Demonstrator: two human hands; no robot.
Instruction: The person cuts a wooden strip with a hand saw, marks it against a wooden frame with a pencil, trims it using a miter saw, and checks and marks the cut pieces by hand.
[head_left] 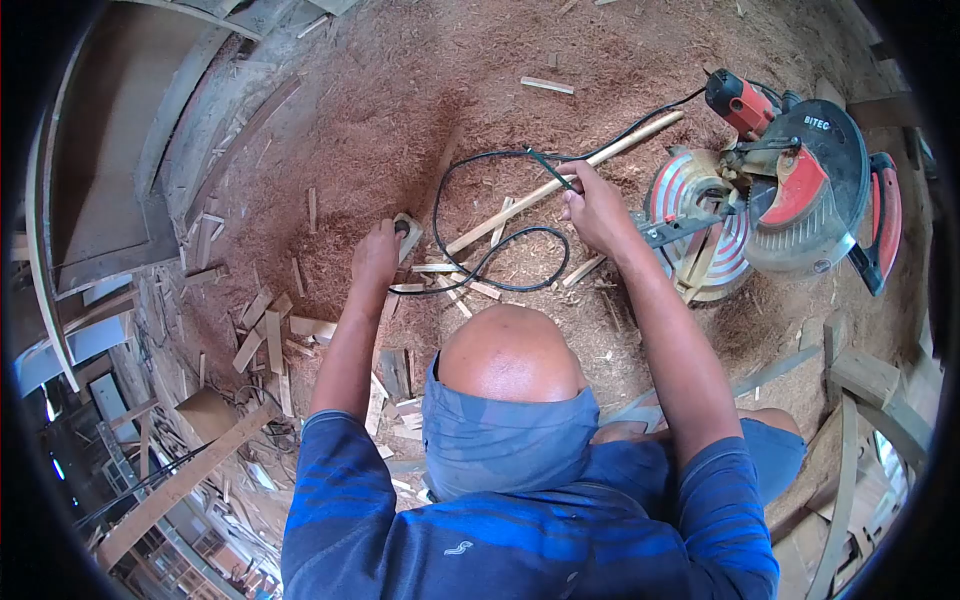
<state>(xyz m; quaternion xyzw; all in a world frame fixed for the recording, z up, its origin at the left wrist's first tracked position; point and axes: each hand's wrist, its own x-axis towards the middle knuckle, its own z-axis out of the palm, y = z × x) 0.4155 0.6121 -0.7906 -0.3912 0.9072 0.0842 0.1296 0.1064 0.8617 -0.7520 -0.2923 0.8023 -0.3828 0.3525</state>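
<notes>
My left hand [377, 255] is closed at the left, over the sawdust. A dark, round-ended thing [402, 227] shows at its fingertips, beside a small pale block [410, 243]; its kind is not clear. With bent fingers my right hand [598, 210] grips a thin dark green stick [547, 168], pencil-like, pointing up and left. Below that stick a long wooden strip [490, 232] lies slanted on the ground. A black power cord [437, 205] loops between the hands and passes near my left wrist. Right of my right hand stands a mitre saw [805, 190] with a round striped base [735, 255].
Sawdust [380, 120] covers the ground. Wood offcuts [273, 340] are scattered at the left, and one short piece [547, 86] lies farther ahead. A large wooden panel [110, 130] leans at the upper left. Timber framing [870, 385] stands at the lower right.
</notes>
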